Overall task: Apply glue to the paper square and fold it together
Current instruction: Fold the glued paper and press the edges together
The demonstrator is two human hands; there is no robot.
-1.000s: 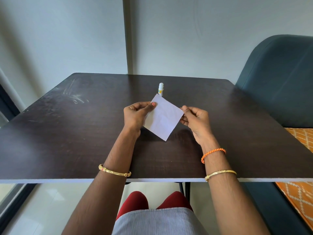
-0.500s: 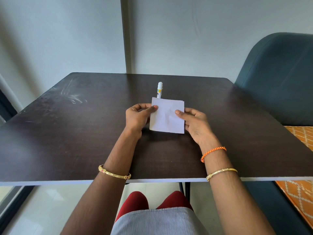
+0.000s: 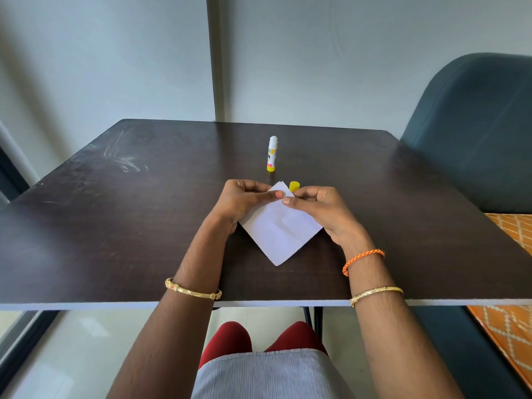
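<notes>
White paper square: lies on the dark wood-grain surface, near the middle and somewhat toward the near edge, turned like a diamond. One corner points at the near edge, the opposite corner at the far edge; the long diagonal runs near to far. Faint creases cross its face.

Left hand: fingers curled closed, thumb and forefinger pinching the paper's far corner. The rest of the hand covers the paper's left corner.

Right hand: fingers likewise closed, thumb tip pressed on the same far corner, just beside the left thumb. The palm hides part of the paper's right side. Whether the far corner is one layer or two layers pressed together is hard to make out.

Glue stick: white and yellow, upright, uncapped, standing apart from the hands toward the far edge, long axis vertical. Label print too small to read.

Yellow cap: just beyond the right hand's fingers, partly hidden behind them.

Wrists: gold bangle on the left; orange braided band and gold bangle on the right.

Dark teal chair: beyond the surface's right edge, cut off by the frame.
</notes>
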